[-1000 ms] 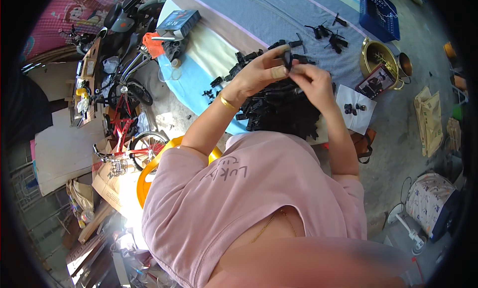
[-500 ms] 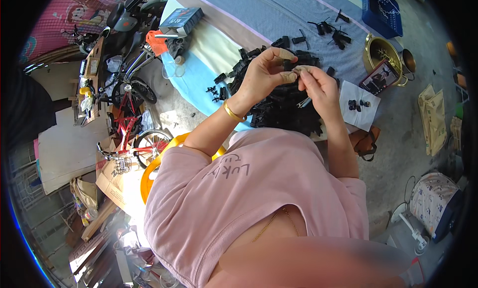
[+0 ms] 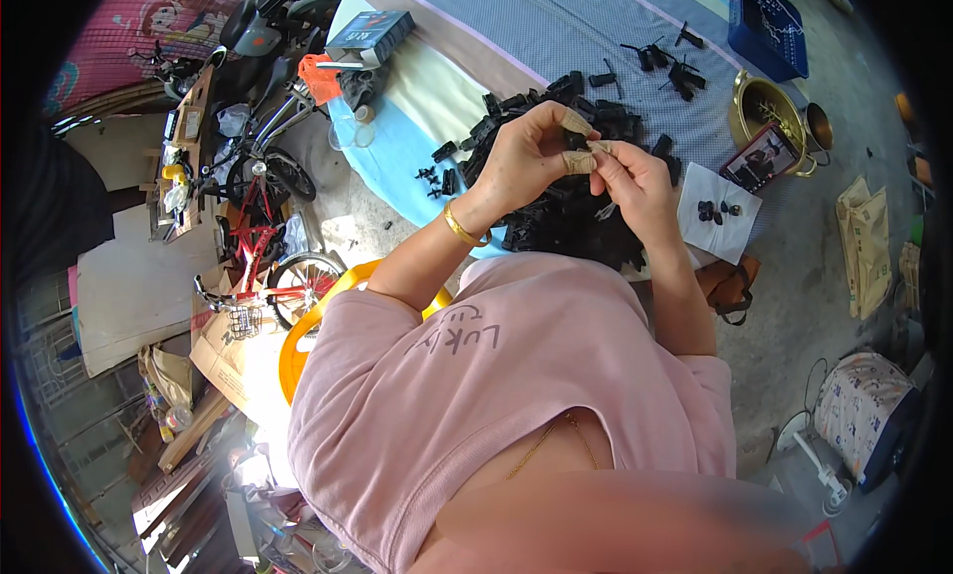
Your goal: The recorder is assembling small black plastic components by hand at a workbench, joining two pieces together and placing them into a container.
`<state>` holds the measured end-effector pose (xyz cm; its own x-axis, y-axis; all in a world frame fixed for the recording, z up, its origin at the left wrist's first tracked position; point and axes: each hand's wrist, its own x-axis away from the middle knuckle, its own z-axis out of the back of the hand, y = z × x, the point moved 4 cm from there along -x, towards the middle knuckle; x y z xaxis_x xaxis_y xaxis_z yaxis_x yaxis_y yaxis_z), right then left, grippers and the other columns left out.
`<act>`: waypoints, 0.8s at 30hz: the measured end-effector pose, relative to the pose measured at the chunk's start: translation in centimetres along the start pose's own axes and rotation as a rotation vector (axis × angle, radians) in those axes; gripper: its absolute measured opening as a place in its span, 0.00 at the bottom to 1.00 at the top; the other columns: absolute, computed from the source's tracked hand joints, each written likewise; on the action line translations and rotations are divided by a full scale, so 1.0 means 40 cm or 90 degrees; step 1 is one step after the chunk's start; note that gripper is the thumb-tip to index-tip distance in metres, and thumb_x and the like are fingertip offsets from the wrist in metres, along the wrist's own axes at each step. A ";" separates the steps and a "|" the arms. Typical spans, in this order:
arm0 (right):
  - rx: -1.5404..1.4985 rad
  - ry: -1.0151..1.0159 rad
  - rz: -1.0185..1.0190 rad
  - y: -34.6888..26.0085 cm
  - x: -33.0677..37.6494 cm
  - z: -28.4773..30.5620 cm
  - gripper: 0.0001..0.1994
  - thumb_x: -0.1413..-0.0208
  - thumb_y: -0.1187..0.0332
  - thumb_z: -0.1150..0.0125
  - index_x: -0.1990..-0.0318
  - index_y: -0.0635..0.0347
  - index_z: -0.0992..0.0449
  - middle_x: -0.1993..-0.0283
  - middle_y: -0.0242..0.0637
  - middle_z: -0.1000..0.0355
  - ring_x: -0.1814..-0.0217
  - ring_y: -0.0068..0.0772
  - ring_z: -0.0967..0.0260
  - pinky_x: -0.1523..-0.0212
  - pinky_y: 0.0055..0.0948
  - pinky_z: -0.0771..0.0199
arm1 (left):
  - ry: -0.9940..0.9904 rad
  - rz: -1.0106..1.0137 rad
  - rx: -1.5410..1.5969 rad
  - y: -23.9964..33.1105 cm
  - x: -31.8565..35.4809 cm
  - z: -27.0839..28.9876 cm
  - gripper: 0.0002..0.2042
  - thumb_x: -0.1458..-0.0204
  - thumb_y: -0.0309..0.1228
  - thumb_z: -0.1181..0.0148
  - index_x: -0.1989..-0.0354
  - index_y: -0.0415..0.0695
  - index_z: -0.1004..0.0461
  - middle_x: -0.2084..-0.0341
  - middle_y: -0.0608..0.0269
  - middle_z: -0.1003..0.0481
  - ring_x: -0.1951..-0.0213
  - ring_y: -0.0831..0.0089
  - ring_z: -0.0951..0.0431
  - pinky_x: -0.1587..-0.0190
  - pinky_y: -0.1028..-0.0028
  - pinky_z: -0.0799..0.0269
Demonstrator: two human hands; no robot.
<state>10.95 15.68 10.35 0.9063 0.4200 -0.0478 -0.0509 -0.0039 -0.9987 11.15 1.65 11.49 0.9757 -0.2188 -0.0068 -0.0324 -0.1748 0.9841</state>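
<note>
My left hand (image 3: 526, 162), tape wrapped on its thumb and forefinger, pinches a small black plastic part (image 3: 575, 139). My right hand (image 3: 640, 185) meets it at the fingertips, thumb and forefinger pressed together beside that part. What the right fingers grip is too small and covered to make out. A thin pale, shiny piece (image 3: 606, 212) shows just under the right hand; whether it is held I cannot tell. Below both hands spreads a large pile of black plastic parts (image 3: 556, 217) on the cloth-covered surface (image 3: 476, 28).
Several black parts with thin stems (image 3: 683, 78) lie farther off. On the right are a white paper (image 3: 710, 232) with small black pieces, a phone (image 3: 760, 157) leaning on a brass pot (image 3: 749, 103), and a blue basket (image 3: 764, 33). A blue box (image 3: 369, 36) stands far left.
Both hands stay together around the small black part, their fingers shifting slightly. The right hand has turned a little, its fingers more curled. The whole view has moved slightly.
</note>
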 end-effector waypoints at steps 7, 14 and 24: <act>0.008 0.037 0.015 0.004 0.011 -0.012 0.09 0.43 0.68 0.51 0.64 0.63 0.27 0.81 0.25 0.36 0.83 0.09 0.49 0.83 0.12 0.52 | 0.002 -0.042 0.046 -0.009 0.016 -0.011 0.09 0.56 0.18 0.41 0.69 0.36 0.34 0.68 0.60 0.27 0.66 0.77 0.26 0.62 0.78 0.28; -0.084 -0.032 -0.178 0.070 0.017 0.019 0.07 0.46 0.71 0.47 0.65 0.64 0.26 0.80 0.25 0.34 0.79 0.10 0.43 0.80 0.13 0.45 | 0.018 -0.041 -0.255 -0.007 0.027 -0.021 0.16 0.58 0.18 0.39 0.59 0.37 0.35 0.66 0.58 0.27 0.63 0.73 0.25 0.58 0.76 0.28; 0.119 0.068 0.130 -0.017 0.031 0.051 0.12 0.61 0.70 0.32 0.68 0.64 0.26 0.77 0.23 0.34 0.80 0.09 0.46 0.79 0.12 0.46 | -0.091 -0.239 -0.690 0.091 0.044 -0.094 0.30 0.66 0.20 0.36 0.49 0.43 0.38 0.60 0.59 0.27 0.56 0.63 0.27 0.44 0.61 0.44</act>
<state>11.27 18.06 11.00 0.9079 0.3291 -0.2596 -0.3049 0.0934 -0.9478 13.56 4.22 15.72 0.8489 -0.4463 -0.2831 0.5249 0.6489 0.5508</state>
